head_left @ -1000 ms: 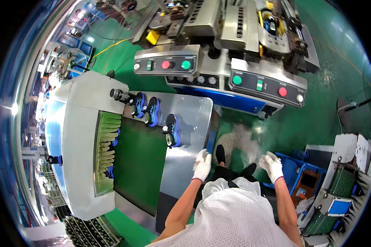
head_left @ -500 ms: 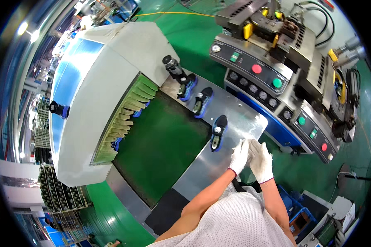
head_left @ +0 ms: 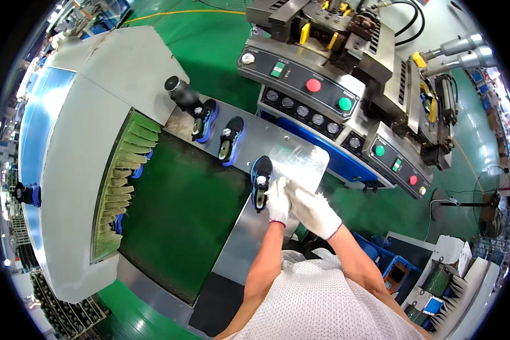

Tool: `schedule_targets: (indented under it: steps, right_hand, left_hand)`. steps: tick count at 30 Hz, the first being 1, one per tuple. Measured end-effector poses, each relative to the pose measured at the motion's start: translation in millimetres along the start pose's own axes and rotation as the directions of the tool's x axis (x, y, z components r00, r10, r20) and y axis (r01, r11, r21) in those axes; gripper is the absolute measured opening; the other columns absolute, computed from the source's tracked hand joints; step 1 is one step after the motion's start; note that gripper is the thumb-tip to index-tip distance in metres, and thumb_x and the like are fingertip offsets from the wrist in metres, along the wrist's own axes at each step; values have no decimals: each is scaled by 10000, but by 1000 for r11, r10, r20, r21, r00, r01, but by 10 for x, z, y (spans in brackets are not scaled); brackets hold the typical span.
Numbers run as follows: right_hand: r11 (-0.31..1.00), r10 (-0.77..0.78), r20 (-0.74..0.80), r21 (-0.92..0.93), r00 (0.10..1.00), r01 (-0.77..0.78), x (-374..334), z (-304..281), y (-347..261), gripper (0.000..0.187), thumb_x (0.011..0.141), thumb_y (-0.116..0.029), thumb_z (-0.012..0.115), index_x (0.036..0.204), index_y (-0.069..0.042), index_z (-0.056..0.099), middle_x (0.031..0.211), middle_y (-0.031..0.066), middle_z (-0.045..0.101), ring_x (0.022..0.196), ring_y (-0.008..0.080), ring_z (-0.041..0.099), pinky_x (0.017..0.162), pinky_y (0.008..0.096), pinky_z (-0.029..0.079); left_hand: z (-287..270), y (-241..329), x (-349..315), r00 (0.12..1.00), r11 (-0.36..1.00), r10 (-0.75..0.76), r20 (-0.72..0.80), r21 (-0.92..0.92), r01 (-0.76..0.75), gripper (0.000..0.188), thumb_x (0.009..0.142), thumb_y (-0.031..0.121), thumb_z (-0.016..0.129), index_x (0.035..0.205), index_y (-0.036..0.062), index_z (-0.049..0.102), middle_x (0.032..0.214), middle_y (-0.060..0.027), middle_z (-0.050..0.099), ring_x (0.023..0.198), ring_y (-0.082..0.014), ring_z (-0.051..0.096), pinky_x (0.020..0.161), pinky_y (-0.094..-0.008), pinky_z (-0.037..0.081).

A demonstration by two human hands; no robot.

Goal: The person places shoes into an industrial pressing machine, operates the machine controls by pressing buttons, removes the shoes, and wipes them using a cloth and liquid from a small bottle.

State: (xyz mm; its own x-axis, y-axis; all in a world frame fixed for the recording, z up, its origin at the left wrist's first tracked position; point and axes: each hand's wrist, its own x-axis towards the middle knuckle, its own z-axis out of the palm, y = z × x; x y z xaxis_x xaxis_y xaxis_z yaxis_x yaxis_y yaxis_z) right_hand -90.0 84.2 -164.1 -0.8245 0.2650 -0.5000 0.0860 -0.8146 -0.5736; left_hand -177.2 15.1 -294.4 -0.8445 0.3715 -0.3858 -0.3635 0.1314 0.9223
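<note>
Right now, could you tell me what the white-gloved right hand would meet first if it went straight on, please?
The right hand would probably meet the white-gloved left hand first; whether they touch is unclear. Beyond lies a black, blue-soled shoe.

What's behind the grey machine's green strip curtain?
Parts of what look like two blue-soled shoes show among the strips; the rest and the inside of the grey machine are covered.

Black shoe (head_left: 261,167) with blue sole edge, upright on the metal table (head_left: 293,156), toe toward the far side
</note>
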Motion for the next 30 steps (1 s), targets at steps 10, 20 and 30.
schedule_targets:
  steps: [10, 20, 30]
  right_hand:
    - [969, 53, 141, 232, 988, -86, -500, -345, -227, 879, 1012, -631, 436, 1536, 64, 314, 1615, 193, 342, 1486, 324, 317, 1252, 455, 173]
    - [939, 237, -5, 256, 971, -228, -429, -1030, 542, 672, 1066, -454, 424, 1468, 83, 389, 1534, 217, 432, 1423, 364, 392, 1227, 499, 248]
    - [936, 349, 296, -70, 889, -344, -1433, -1130, 649, 748, 1040, -502, 526, 1556, 11, 351, 1538, 71, 472, 1393, 178, 443, 1179, 302, 310]
  left_hand:
    - [213, 464, -647, 978, 946, 144, 153, 268, -182, 475, 1079, 411, 370, 1017, 55, 678, 950, -142, 696, 907, -288, 674, 894, -412, 507]
    - [113, -350, -1027, 984, 720, -7, 176, 684, -117, 527, 1050, 490, 367, 1297, 99, 619, 1264, -202, 656, 1190, -409, 611, 1013, -499, 460]
    - [-73, -577, -1825, 944, 787, -213, -253, 527, 320, 699, 1007, 651, 309, 1299, 119, 656, 1326, -231, 632, 1255, -459, 565, 1072, -535, 415]
